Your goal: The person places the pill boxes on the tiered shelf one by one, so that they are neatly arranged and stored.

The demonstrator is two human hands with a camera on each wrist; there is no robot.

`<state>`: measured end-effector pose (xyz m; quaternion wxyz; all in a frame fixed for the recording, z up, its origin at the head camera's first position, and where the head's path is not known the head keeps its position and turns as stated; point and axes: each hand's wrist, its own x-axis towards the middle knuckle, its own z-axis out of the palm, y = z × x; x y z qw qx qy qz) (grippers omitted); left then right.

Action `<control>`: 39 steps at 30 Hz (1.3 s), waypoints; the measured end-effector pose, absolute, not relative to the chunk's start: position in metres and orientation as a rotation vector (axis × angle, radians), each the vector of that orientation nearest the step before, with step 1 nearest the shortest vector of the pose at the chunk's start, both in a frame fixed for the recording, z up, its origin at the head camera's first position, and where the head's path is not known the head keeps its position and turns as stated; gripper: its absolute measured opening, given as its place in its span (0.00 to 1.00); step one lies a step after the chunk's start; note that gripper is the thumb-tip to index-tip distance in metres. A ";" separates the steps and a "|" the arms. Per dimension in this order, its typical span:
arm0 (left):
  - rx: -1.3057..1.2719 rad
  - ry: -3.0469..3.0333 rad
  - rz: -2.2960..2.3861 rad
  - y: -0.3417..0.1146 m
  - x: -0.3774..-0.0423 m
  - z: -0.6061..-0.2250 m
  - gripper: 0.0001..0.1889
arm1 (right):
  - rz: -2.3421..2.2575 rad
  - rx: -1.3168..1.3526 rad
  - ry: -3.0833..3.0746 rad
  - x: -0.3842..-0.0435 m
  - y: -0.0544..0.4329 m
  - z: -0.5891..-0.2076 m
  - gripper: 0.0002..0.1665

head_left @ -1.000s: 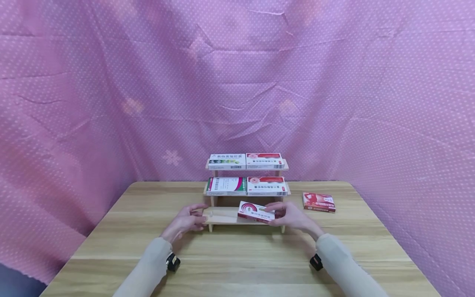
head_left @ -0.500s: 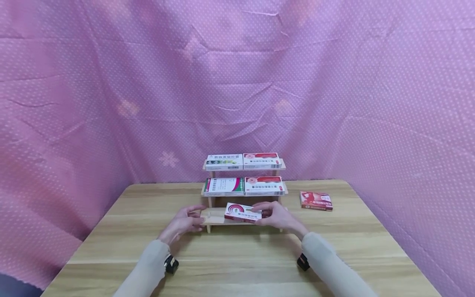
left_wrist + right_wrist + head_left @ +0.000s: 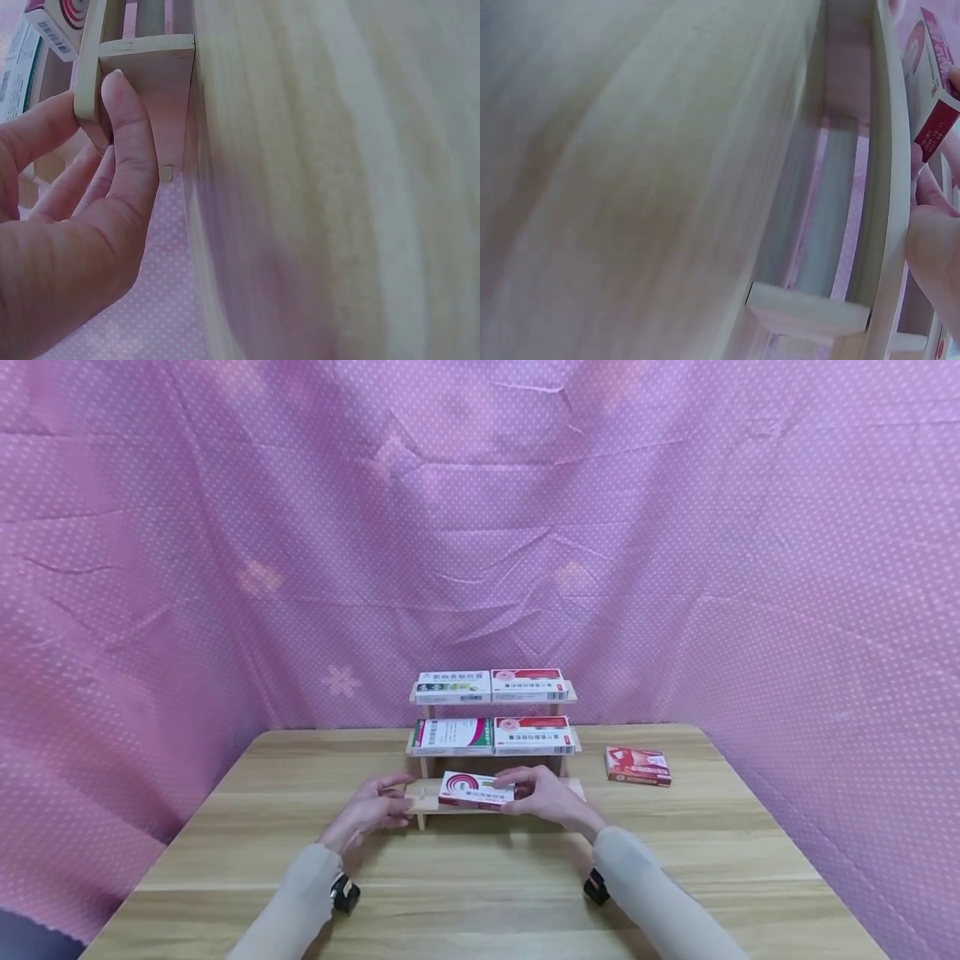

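Note:
A three-tier wooden display stand (image 3: 576, 787) stands on the table. My left hand (image 3: 369, 810) pinches the left end of its lowest tier. In the left wrist view the thumb (image 3: 127, 120) lies on one face of the board and the forefinger reaches the other side. With my right hand (image 3: 546, 798) I hold a white and dark red medicine box (image 3: 468, 787) by its right end, over the left and middle part of that tier. Whether the box's underside fully touches the board cannot be told. In the right wrist view the medicine box (image 3: 930, 82) is partly cut off.
The middle tier bears a green and white box (image 3: 453, 735) beside a red and white box (image 3: 532, 737). On the top tier are a white box (image 3: 453, 687) and another red and white box (image 3: 528, 685). A red box (image 3: 639, 766) lies on the table at right.
My right hand has carried the medicine box leftward along the lowest tier, and the box is now nearly parallel to the front edge. The left hand keeps its place on the stand's end.

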<state>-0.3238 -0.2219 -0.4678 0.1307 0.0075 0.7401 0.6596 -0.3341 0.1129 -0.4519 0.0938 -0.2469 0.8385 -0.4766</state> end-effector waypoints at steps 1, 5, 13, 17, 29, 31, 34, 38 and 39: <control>0.031 2.144 1.919 -0.222 -0.324 -0.467 0.32 | -1.418 -0.735 2.482 -0.335 0.111 -0.452 0.20; 0.059 2.121 1.933 -0.224 -0.323 -0.466 0.32 | -1.444 -0.744 2.453 -0.338 0.103 -0.453 0.20; 0.052 2.114 1.938 -0.224 -0.325 -0.467 0.31 | -1.431 -0.752 2.451 -0.341 0.090 -0.454 0.21; 0.085 2.137 1.907 -0.226 -0.323 -0.468 0.32 | -1.452 -0.790 2.409 -0.344 0.084 -0.454 0.22; 0.094 2.080 1.945 -0.225 -0.325 -0.468 0.32 | -1.436 -0.794 2.407 -0.348 0.072 -0.455 0.20; 0.083 2.078 1.952 -0.225 -0.325 -0.468 0.33 | -1.430 -0.785 2.409 -0.348 0.072 -0.455 0.19; 0.082 2.086 1.954 -0.226 -0.324 -0.468 0.33 | -1.430 -0.770 2.407 -0.347 0.072 -0.454 0.20; 0.086 2.077 1.960 -0.226 -0.324 -0.467 0.32 | -1.435 -0.755 2.414 -0.347 0.072 -0.454 0.21; 0.085 2.072 1.965 -0.226 -0.324 -0.467 0.32 | -1.434 -0.751 2.419 -0.346 0.072 -0.454 0.21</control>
